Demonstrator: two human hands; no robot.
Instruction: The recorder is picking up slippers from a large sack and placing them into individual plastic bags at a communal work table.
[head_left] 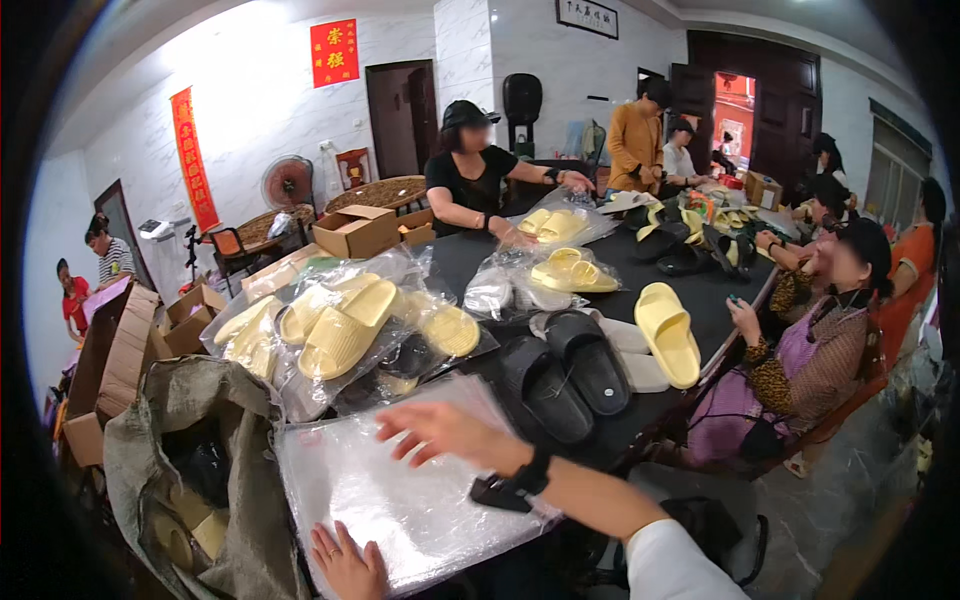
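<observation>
My left hand (348,562) lies flat with fingers spread on the lower left part of a stack of clear plastic bags (400,530). Above the same stack hangs my right hand (440,432), slightly blurred, its fingers apart and nothing in them. A dark band with a black device circles the right wrist. Beyond my hands, yellow slippers (345,330) sit piled in clear bags. To the right of my right hand lie black slippers (590,365), partly over pale grey slippers (640,360). One yellow slipper (668,335) rests on these at the table's right side.
A woven sack (150,480) holding slippers stands left of the bags. Open cardboard boxes (355,232) are behind it. Across the dark table (450,265) a person in black handles bagged slippers (555,222). Another person in purple (740,405) sits at the right edge; several more work farther back.
</observation>
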